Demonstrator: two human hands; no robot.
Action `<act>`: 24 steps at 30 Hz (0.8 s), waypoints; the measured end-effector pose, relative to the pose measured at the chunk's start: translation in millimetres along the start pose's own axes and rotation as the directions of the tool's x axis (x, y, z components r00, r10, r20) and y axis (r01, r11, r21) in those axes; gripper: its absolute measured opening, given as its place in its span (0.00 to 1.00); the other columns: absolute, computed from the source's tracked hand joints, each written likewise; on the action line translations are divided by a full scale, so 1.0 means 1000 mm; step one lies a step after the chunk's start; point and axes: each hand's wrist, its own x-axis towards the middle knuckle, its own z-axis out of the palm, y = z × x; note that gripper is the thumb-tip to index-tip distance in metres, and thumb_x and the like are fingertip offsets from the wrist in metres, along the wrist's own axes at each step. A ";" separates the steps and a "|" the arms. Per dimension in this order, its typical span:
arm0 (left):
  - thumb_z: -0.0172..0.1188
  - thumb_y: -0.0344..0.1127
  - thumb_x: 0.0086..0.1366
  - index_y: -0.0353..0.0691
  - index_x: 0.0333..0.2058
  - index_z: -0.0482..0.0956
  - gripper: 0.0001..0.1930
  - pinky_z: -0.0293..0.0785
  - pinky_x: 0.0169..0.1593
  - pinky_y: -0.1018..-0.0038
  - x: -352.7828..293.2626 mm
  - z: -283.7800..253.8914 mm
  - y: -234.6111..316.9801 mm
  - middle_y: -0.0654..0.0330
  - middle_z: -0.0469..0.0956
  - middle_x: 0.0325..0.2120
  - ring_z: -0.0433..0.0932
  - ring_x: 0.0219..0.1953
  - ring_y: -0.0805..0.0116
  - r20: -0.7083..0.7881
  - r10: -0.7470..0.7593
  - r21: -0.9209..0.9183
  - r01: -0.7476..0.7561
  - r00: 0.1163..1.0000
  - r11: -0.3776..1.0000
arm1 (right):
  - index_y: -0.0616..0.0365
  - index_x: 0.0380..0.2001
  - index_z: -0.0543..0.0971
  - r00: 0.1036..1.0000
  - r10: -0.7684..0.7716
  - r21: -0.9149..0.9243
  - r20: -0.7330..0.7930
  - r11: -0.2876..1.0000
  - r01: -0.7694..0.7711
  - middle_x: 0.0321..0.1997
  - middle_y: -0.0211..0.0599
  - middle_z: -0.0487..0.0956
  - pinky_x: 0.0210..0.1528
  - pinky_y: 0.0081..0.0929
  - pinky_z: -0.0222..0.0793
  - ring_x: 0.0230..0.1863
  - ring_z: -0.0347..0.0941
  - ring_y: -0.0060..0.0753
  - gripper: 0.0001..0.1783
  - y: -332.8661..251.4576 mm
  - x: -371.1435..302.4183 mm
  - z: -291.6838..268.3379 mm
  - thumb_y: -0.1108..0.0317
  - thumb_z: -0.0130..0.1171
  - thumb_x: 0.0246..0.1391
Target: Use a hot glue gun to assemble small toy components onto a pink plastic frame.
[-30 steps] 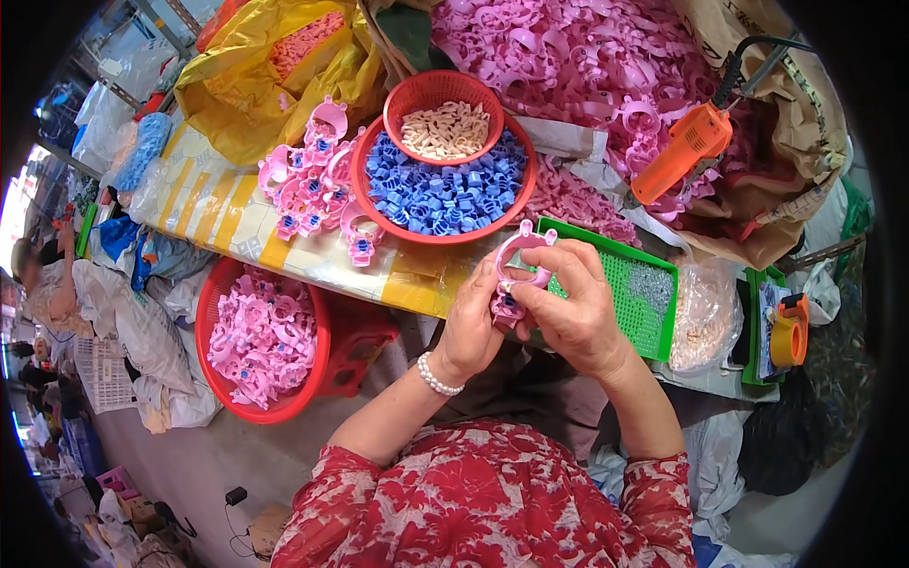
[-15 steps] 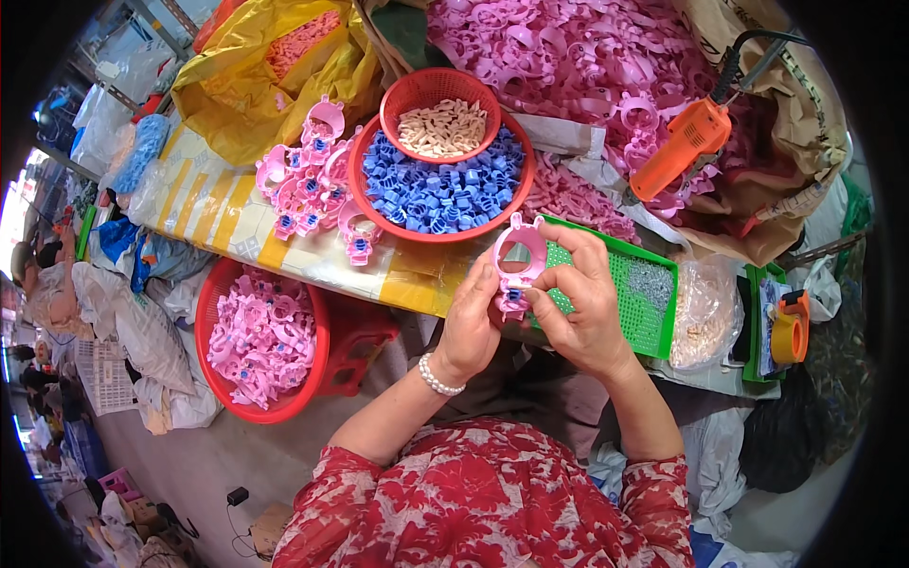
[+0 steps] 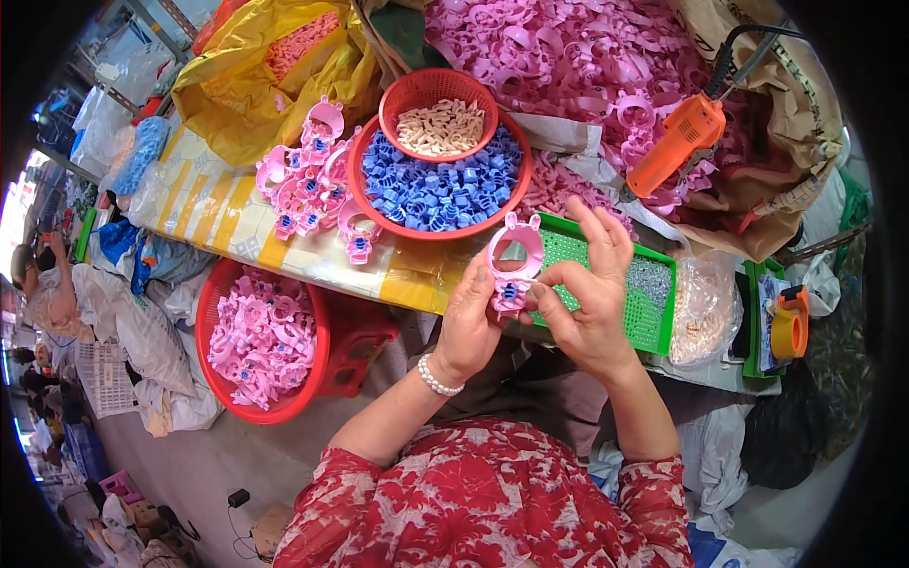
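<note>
My left hand (image 3: pixel 466 320) grips a pink plastic part (image 3: pixel 512 272) with a round ring and two small ears. A blue plastic piece (image 3: pixel 512 292) sits in its lower section. At the right edge of this section, the thumb and index finger of my right hand (image 3: pixel 589 308) are pinched together, the other fingers raised. Whatever lies between those fingertips is too small to make out. Beyond my hands, a red basket (image 3: pixel 523 194) holds blue plastic pieces, and a smaller red basket (image 3: pixel 388 102) with cream-coloured pieces rests on it. Beside my right hand lies a green tray (image 3: pixel 670 308) with small metallic bits.
Assembled pink parts (image 3: pixel 308 185) lie on the table (image 3: pixel 213 213). An orange electric tool (image 3: pixel 677 147) hangs over a large heap of pink parts (image 3: pixel 578 57). At lower left stands a red basin (image 3: pixel 317 364) of pink parts. Yellow tape (image 3: pixel 786 336) is at the right.
The right hand's middle, ring and little fingers have lifted and spread away from the ring of the pink part. Its thumb and index finger stay by the lower section. The left hand keeps its grip.
</note>
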 end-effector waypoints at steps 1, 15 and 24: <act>0.35 0.44 0.73 0.38 0.62 0.54 0.24 0.74 0.42 0.77 0.000 0.000 0.000 0.59 0.70 0.51 0.74 0.45 0.73 0.000 0.001 0.000 -0.001 1.000 1.000 | 0.57 0.23 0.77 1.000 -0.001 0.000 0.000 1.000 0.001 0.61 0.56 0.64 0.63 0.48 0.45 0.63 0.53 0.59 0.06 0.000 0.000 -0.003 0.70 0.64 0.39; 0.36 0.45 0.73 0.38 0.63 0.53 0.25 0.73 0.36 0.80 -0.003 0.013 -0.003 0.59 0.69 0.51 0.73 0.41 0.76 -0.051 0.156 0.154 -0.147 0.986 0.977 | 0.61 0.19 0.76 1.000 0.023 -0.053 -0.012 0.998 -0.023 0.56 0.54 0.69 0.60 0.50 0.52 0.60 0.56 0.59 0.06 -0.005 -0.003 0.000 0.72 0.64 0.37; 0.37 0.43 0.73 0.37 0.64 0.51 0.25 0.72 0.42 0.79 -0.006 0.012 -0.010 0.59 0.67 0.54 0.71 0.46 0.74 -0.011 0.212 0.230 -0.204 0.977 0.951 | 0.61 0.17 0.74 0.959 0.283 0.159 -0.029 0.948 -0.275 0.53 0.51 0.72 0.60 0.47 0.54 0.59 0.59 0.57 0.07 -0.004 -0.011 0.013 0.71 0.62 0.40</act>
